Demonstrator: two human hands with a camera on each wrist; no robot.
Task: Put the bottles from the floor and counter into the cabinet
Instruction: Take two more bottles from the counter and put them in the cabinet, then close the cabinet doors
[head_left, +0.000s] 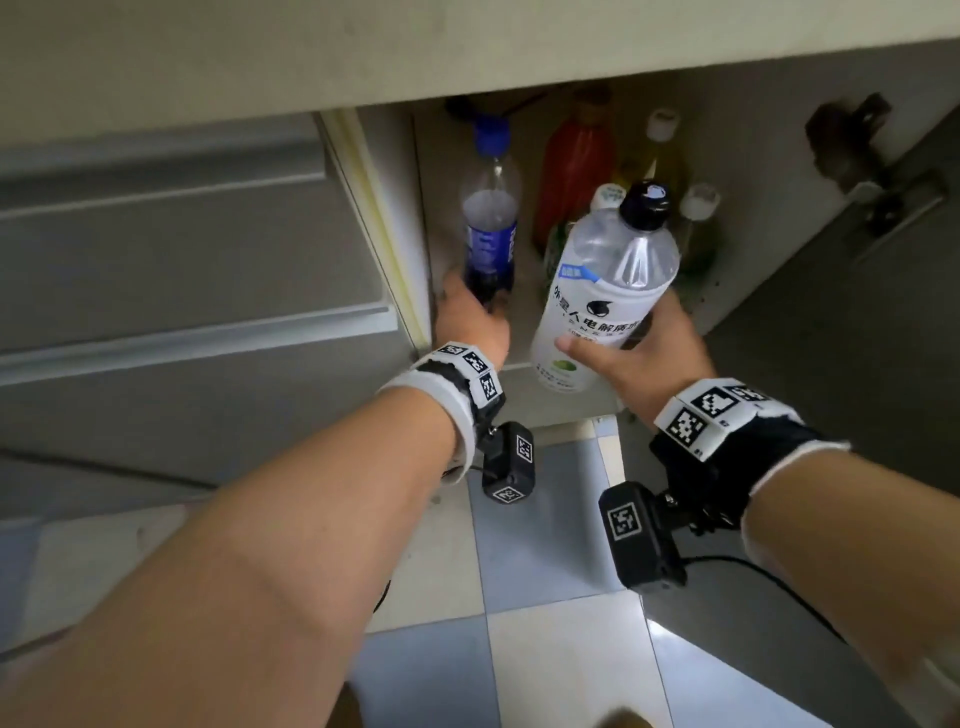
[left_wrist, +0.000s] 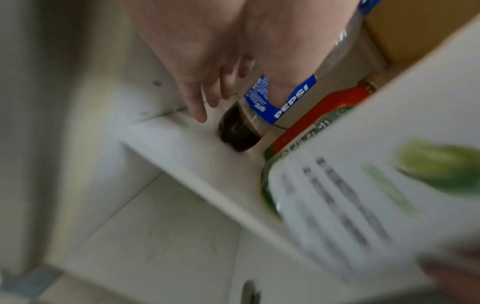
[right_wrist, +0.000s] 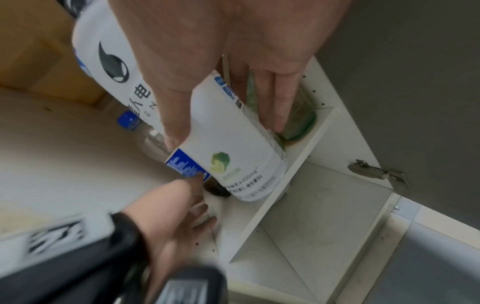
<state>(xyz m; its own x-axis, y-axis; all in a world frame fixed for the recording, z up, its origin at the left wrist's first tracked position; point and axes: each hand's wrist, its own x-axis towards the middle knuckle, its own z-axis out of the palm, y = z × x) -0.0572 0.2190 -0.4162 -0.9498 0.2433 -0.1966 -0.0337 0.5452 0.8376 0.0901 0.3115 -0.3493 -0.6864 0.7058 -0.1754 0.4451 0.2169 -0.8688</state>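
Observation:
A Pepsi bottle (head_left: 491, 228) with a blue cap and a little dark cola stands at the left of the open cabinet (head_left: 421, 208). My left hand (head_left: 470, 319) is at its base. In the left wrist view the thumb lies against the Pepsi bottle (left_wrist: 283, 102) while the fingers (left_wrist: 200, 107) are straight and apart from it. My right hand (head_left: 623, 353) grips a large white-labelled bottle (head_left: 602, 296) with a black cap, tilted over the cabinet's front edge. The right wrist view shows this white-labelled bottle (right_wrist: 233, 156) just above the cabinet floor (right_wrist: 298, 152).
Further back in the cabinet stand a red bottle (head_left: 571, 171), a yellowish bottle with a white cap (head_left: 662, 130) and a green bottle (head_left: 698, 228). The cabinet door (head_left: 831, 338) hangs open at the right. A closed door (head_left: 182, 234) is left, the counter edge (head_left: 467, 47) overhead.

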